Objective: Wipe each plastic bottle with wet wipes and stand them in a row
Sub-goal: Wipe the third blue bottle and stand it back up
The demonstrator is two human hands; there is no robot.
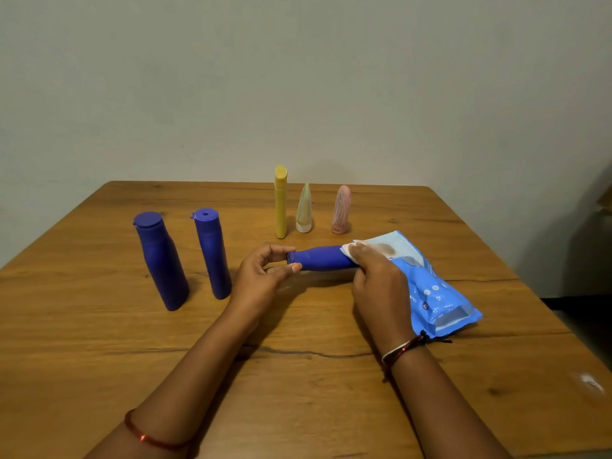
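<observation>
Crowding right hand (377, 279): wipes pack (430, 286) | standing bottles (212, 253) apparently clear

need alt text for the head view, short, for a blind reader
Two hands hold a blue plastic bottle sideways over a wooden table: left hand at its cap, right hand pressing a white wet wipe on it. Five other containers stand behind.

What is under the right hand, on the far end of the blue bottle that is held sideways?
A white wet wipe is pressed on the blue bottle by the right hand. Only its edge shows; the rest, and the bottle's base, are covered.
</observation>
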